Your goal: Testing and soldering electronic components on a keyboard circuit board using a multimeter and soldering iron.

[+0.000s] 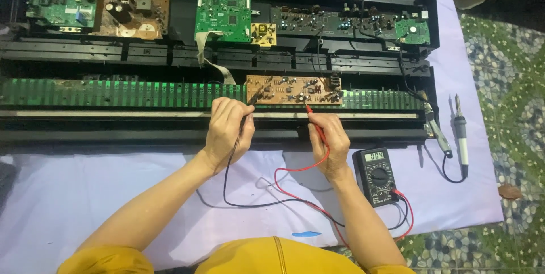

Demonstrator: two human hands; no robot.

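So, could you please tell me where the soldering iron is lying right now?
In the head view the soldering iron lies on the white sheet at far right, just beyond the opened keyboard's end and up-right of the multimeter.

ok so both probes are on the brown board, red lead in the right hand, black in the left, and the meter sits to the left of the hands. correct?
Not quite. In the head view the meter lies to the right of the hands, beside the right hand. The rest holds: the red probe is in the right hand, the black probe in the left hand, and both tips are at the brown board.
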